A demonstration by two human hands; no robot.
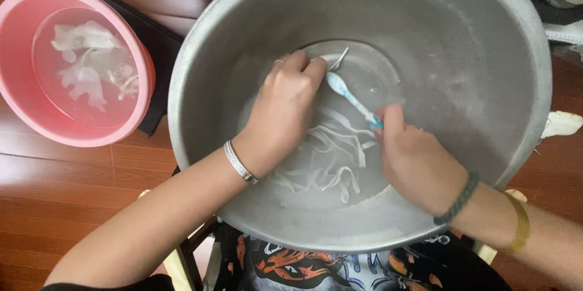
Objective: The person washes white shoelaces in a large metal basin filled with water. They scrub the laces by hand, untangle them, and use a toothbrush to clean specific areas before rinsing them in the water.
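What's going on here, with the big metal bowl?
A person leans over a large metal basin holding shallow water and white shoelaces. The left hand pins one lace against the bottom, while the right hand grips a blue-and-white toothbrush, its head by the left fingers. A pink basin beside it holds more white pieces in water.

Both forearms extend forward and converge. The left hand (282, 112) is palm-down, wrist slightly flexed, fingers (303, 65) curled and pinched together at the tips; a ring sits on one finger, a bracelet on the wrist. The right hand (416, 160) is closed in a fist-type grip, thumb extended toward the left hand's fingertips. Two bands encircle the right wrist.
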